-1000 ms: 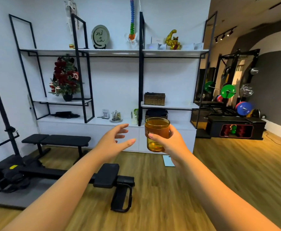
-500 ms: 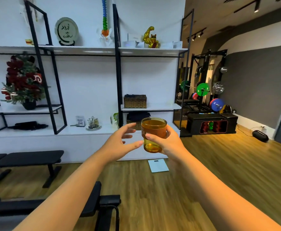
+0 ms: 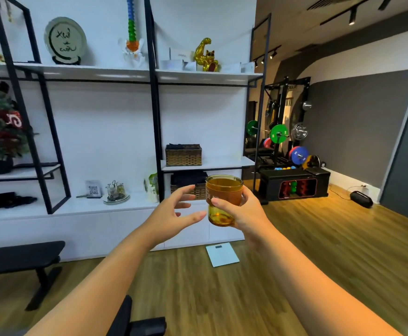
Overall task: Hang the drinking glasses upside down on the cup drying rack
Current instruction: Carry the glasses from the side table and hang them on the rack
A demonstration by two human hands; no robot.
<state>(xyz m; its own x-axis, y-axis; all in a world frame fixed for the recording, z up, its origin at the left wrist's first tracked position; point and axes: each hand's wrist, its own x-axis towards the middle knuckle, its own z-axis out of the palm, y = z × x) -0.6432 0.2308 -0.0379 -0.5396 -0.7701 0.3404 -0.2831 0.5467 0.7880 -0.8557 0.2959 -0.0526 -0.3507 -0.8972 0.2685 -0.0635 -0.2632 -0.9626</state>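
— What has moved since a second ago?
— The view has swung right; the shelving sits further left, and the left hand [image 3: 174, 212] has closed in on the amber glass [image 3: 223, 200].
— Touching it?
— Its thumb tip is just beside the base, fingers spread.
— And the right hand [image 3: 244, 212]?
— Wrapped around the glass, upright, in mid-air before the wicker basket [image 3: 183, 155].

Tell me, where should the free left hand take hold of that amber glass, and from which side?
Probably the bare lower wall of the amber glass, from its left. The glass stands upright, mouth up, and the right hand wraps its right side and back, thumb across the front. The left hand is open beside the uncovered left side, apparently not touching it.
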